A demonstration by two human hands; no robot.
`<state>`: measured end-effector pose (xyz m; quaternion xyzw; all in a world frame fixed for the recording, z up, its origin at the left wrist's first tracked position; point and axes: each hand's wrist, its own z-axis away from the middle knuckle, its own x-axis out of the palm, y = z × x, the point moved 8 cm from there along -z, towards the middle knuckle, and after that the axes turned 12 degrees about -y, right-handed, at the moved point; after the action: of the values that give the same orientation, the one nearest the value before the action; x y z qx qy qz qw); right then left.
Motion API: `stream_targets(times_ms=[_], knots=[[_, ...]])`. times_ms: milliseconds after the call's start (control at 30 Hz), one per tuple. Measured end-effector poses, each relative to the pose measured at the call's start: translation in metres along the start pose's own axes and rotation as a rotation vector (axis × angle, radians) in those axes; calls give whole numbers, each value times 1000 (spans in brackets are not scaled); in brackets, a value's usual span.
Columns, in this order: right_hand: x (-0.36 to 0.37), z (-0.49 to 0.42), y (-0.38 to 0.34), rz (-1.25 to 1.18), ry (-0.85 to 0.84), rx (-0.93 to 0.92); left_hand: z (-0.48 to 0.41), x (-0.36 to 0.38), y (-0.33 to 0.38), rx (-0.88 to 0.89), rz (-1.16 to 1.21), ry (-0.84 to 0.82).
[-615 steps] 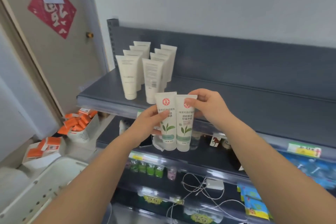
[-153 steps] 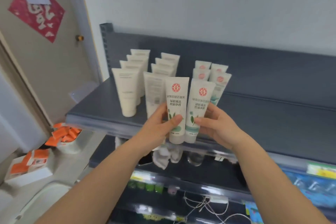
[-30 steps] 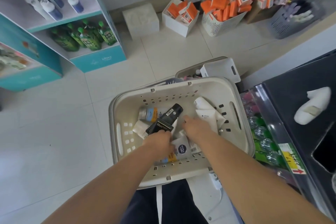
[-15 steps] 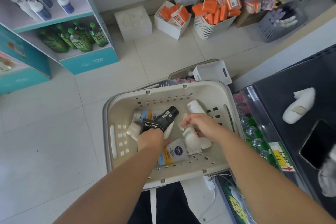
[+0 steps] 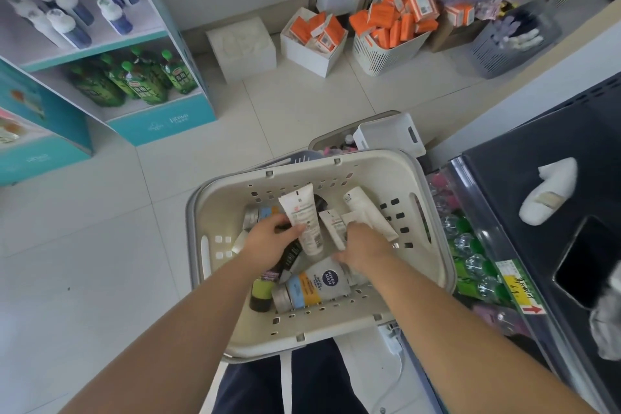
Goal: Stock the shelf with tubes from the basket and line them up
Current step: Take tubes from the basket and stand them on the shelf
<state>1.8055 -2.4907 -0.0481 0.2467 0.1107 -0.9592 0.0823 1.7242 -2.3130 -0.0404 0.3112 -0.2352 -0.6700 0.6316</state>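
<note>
A cream basket (image 5: 336,161) sits below me, above my lap, with several tubes lying loose in it. My left hand (image 5: 268,242) is inside it, fingers closed on a white tube (image 5: 302,218) that points up and away from me. Under that hand lies a black tube (image 5: 289,259). My right hand (image 5: 364,245) is beside it, closed over a smaller white tube (image 5: 331,227), with another white tube (image 5: 366,212) just beyond it. A Nivea Men tube (image 5: 322,282) lies near the basket's front wall. The dark shelf (image 5: 524,198) is at the right.
A white object (image 5: 547,191) and a black phone (image 5: 591,265) lie on the shelf. Behind the basket stands a small white bin (image 5: 389,134). Bins of orange boxes (image 5: 389,30) line the far wall. A teal display stand (image 5: 134,77) with bottles stands at the left.
My left hand has let the black tube drop and now grips a white tube. My right hand has shifted slightly lower among the white tubes.
</note>
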Motion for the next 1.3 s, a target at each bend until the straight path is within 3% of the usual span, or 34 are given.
stream_targets(times_ms=[100, 233, 300, 467, 567, 700, 900, 1133, 1300], knots=[[3, -1, -8, 172, 81, 47, 3, 5, 4, 33, 209, -66], [5, 2, -4, 39, 127, 57, 5, 10, -4, -7, 433, -71], [3, 3, 4, -218, 56, 45, 6, 5, -11, -53, 422, -36], [4, 17, 6, -1107, -240, -179, 16, 2, -18, -179, 361, -24], [-2, 32, -4, -1354, -336, -301, 26, 12, -10, -207, 591, -93], [-5, 51, -13, -1502, -381, -393, 36, 27, 12, -147, 782, -285], [-18, 82, -6, -1553, -265, -440, 53, 24, 55, 49, 799, -379], [-49, 135, 10, -1475, 83, -460, 77, 5, 111, 232, 286, -224], [-64, 195, 19, -1464, 320, -495, 105, 11, 158, 383, 98, -233]])
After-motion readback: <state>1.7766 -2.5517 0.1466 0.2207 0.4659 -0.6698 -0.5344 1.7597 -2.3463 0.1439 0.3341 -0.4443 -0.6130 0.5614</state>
